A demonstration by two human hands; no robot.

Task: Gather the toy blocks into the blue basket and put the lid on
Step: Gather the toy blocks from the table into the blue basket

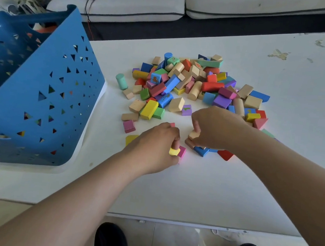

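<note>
Left hand pinches a yellow block; right hand grips a tan block beside the pile.

white table with chipped patches far right; blue basket stands at its left, toy blocks heaped and scattered mid-table.

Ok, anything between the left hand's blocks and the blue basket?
Nothing visible blocks it. Only bare table and two low loose blocks lie between the left hand, gripping a yellow block, and the blue basket, whose tall near wall must be cleared.
</note>
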